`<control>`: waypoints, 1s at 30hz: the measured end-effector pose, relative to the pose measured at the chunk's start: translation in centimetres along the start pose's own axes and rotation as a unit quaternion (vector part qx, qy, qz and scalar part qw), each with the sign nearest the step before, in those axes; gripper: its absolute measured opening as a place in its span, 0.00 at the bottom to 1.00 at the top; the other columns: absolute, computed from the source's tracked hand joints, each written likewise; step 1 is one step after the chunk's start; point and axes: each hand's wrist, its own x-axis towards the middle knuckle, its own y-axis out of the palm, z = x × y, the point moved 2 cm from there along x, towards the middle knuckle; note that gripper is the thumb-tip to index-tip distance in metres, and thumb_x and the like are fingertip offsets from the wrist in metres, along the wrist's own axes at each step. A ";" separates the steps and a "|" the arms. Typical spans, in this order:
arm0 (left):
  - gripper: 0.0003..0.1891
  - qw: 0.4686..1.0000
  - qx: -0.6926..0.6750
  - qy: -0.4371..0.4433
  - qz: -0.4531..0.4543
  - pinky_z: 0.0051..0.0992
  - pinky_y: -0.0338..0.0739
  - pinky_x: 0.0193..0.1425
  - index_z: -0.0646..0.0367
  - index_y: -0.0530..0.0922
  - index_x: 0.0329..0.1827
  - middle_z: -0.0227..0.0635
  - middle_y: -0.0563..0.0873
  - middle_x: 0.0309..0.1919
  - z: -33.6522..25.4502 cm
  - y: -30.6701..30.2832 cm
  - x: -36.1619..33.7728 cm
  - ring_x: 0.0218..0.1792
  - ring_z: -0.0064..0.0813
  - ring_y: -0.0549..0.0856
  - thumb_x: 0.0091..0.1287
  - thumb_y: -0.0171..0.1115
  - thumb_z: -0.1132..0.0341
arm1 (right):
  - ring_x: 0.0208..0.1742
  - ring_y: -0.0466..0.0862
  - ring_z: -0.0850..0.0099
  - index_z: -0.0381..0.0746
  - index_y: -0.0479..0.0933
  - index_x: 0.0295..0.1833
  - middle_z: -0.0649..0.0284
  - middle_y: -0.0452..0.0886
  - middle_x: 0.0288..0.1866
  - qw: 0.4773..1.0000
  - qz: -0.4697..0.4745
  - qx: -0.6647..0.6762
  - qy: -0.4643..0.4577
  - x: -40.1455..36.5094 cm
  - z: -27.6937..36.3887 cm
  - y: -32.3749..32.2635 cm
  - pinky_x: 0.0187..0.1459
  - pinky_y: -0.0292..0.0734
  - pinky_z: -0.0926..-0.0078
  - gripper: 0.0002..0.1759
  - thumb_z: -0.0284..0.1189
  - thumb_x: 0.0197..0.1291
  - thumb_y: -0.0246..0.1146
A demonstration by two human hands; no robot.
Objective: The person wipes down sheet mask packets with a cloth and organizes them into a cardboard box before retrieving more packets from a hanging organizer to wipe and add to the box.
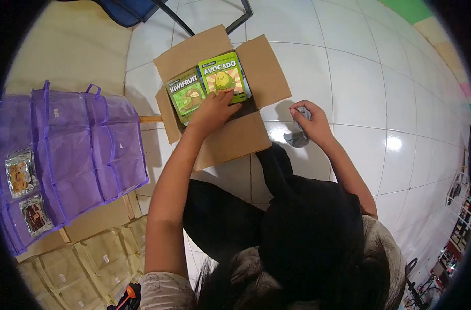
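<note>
An open cardboard box [234, 144] stands on the floor in front of me with its flaps folded out. Inside it lie a green pack printed KIWIFRUIT [188, 98] and a brighter green pack printed AVOCADO [222, 77]. My left hand [215, 111] reaches into the box, its fingers spread over the lower part of the AVOCADO pack and touching it. Just right of the box, my right hand [315, 124] is closed around a crumpled piece of grey plastic [297, 138], part of which hangs below the fingers.
On the left hangs a purple pocket organizer [85, 155] with two silvery packets [21, 173] in its pockets. Below it is a beige pocket organizer [96, 263]. A blue chair [124, 10] with dark legs stands behind the box. White tiles [359, 93] cover the floor.
</note>
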 end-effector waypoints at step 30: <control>0.16 0.982 -0.177 -0.038 -0.053 0.40 0.71 0.54 0.49 0.84 0.44 0.37 0.80 0.45 1.9 -3.6 -2.2 0.51 0.41 0.78 0.51 0.66 0.74 | 0.31 0.76 0.79 0.36 0.81 0.42 0.65 0.81 0.29 0.999 -0.049 -0.010 0.020 -0.1 -1.4 -2.0 0.34 0.73 0.77 0.12 0.35 0.63 0.67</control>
